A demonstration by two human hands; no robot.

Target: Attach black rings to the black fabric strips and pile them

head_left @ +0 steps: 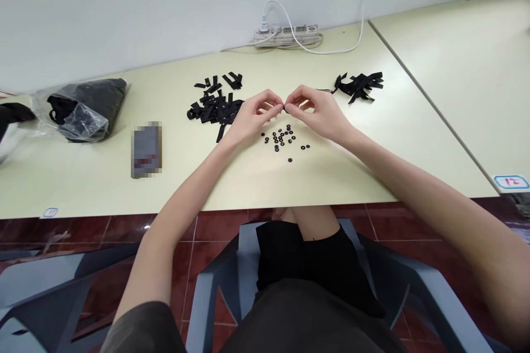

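Head view: left hand (257, 113) and right hand (318, 111) pinch a small black piece (285, 110), fingertips closed; slipping grip could lose it among discs (280, 140) just nearer the body.

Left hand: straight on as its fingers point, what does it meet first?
Likely the right hand, at its fingertips; a black piece shows at the tips of both. Depth leaves it unclear whether the hands touch.
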